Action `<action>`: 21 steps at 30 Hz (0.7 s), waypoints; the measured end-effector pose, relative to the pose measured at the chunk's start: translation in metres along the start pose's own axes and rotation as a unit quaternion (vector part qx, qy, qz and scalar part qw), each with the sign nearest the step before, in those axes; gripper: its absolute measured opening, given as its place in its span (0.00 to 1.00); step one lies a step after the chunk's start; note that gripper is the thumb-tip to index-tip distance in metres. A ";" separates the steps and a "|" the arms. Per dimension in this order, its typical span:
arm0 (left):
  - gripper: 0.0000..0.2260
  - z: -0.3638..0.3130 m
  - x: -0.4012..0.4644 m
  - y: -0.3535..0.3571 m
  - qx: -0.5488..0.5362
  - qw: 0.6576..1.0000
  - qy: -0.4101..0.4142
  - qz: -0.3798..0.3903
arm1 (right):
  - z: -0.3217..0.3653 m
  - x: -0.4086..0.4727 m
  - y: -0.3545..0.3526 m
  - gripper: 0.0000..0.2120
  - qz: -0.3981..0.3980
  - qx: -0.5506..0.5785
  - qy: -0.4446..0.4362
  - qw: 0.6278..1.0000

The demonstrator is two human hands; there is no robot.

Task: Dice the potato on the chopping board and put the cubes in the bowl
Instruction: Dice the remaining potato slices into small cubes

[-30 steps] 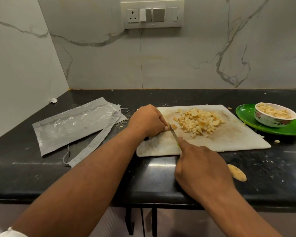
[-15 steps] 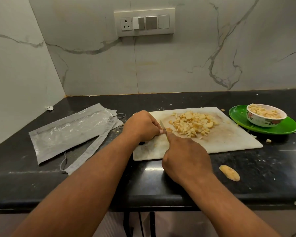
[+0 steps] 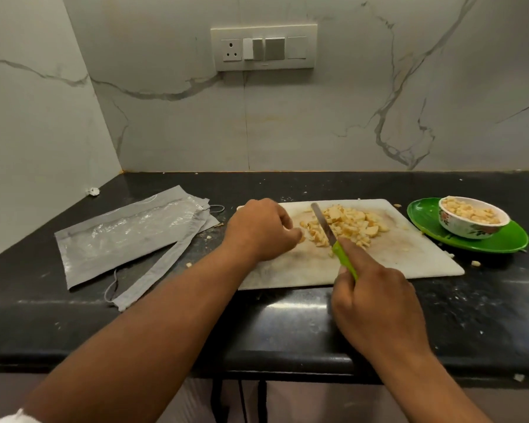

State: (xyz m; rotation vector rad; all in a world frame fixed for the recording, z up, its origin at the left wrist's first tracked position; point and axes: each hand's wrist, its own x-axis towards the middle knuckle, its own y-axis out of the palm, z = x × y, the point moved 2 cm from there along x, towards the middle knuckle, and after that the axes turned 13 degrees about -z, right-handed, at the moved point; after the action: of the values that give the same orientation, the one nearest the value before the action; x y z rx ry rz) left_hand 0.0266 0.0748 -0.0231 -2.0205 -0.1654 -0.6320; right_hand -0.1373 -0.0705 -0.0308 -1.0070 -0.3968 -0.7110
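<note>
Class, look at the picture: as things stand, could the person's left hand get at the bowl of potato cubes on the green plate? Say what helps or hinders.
Probably not directly. The left hand sits at the board's left end, while the bowl stands beyond the right end, and the right hand with the knife lies between.

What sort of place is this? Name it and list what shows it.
Most likely a home kitchen. A dark stone counter meets a marble-look wall with a socket panel; a chopping board holds diced potato; a bowl of cubes sits on a green plate.
</note>
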 end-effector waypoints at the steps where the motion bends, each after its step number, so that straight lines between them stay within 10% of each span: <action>1: 0.14 -0.005 -0.001 0.003 0.017 1.000 0.016 -0.004 | -0.003 0.001 0.002 0.24 -0.002 0.024 0.022 0.999; 14: 0.07 0.008 0.010 0.004 -0.083 0.981 0.087 0.155 | -0.011 0.001 0.002 0.23 0.029 0.092 0.062 0.993; 21: 0.15 0.028 0.011 -0.011 -0.170 0.978 0.052 0.111 | -0.002 0.000 0.002 0.24 0.084 0.014 -0.002 0.996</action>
State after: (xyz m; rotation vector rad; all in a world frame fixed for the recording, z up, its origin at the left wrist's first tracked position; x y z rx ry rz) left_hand 0.0426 0.1026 -0.0205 -2.2852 0.2450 -0.6538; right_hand -0.1358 -0.0716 -0.0336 -1.0027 -0.3207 -0.5517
